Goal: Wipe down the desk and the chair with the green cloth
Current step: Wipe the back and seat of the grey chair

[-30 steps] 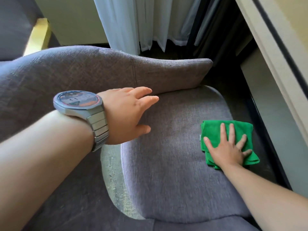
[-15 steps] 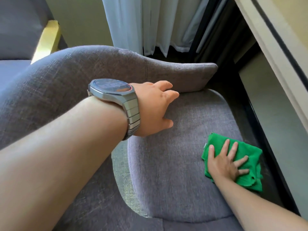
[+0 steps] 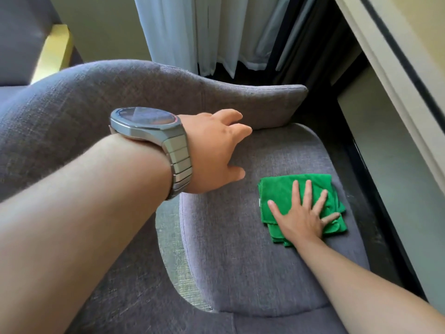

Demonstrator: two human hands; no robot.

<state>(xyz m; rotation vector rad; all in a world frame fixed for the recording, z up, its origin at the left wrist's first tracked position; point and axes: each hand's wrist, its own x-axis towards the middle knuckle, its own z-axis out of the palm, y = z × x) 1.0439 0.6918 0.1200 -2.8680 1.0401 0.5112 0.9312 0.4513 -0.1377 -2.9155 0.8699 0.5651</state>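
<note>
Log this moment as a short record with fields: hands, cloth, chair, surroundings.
right hand: flat, fingers spread, pressing on the cloth
left hand: empty, on the chair where seat meets armrest; watch on the wrist
cloth: green, folded, on the right part of the seat
chair: grey fabric, seat cushion bare except for the cloth
desk: pale edge at the right, beside the chair
curtain: white, behind the chair

support: grey fabric chair seat | on seat: folded green cloth, laid near the seat's right edge, ahead of its middle | cloth is pressed flat by right hand, fingers spread
</note>
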